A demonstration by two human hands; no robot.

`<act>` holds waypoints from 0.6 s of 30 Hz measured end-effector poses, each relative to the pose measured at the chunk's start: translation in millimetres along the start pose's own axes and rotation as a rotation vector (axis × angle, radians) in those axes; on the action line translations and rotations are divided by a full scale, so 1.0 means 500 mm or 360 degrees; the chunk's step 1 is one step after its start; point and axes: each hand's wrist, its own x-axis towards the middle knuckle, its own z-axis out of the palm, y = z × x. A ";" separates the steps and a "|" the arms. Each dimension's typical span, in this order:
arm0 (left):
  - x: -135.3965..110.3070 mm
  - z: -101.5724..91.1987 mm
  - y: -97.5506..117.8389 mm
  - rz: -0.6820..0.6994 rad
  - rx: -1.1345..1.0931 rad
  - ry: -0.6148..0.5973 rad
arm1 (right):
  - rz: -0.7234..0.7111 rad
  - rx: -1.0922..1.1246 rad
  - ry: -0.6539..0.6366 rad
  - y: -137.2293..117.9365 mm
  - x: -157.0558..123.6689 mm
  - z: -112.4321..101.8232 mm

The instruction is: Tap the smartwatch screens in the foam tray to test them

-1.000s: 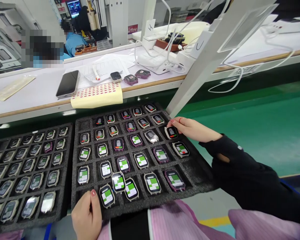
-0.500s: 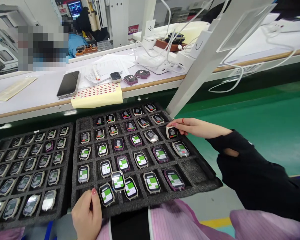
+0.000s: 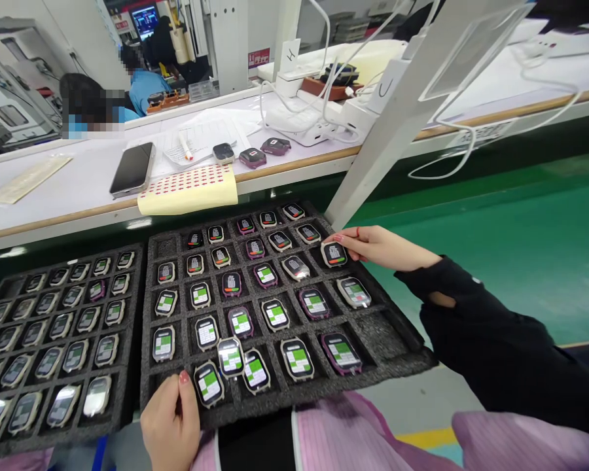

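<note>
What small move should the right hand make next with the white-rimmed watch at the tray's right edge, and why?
Probably lift the white-rimmed smartwatch body straight up. The right hand pinches it with its fingertips, and the walls of the black foam grid tray surround its cell, so a sideways pull would likely catch.

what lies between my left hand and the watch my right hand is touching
Head view: between the left hand and that watch at the right hand sit rows of lit watches in the black foam tray.
</note>
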 end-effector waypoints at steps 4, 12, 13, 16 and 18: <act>-0.005 0.002 -0.003 -0.0011 0.0014 -0.0008 | -0.0042 0.0077 0.0130 -0.002 0.007 0.020; -0.002 0.000 -0.001 0.0000 -0.0043 0.0011 | -0.0090 0.0323 0.0451 0.014 0.008 0.017; -0.002 0.001 0.000 0.0004 -0.0049 0.0020 | -0.0122 0.0365 0.0489 0.014 0.008 0.013; -0.002 0.003 -0.002 0.0016 -0.0060 0.0030 | -0.0225 0.0461 0.0588 0.005 0.008 0.010; -0.004 0.004 -0.004 0.0013 -0.0065 0.0026 | -0.0274 0.0513 0.0621 -0.002 0.010 0.014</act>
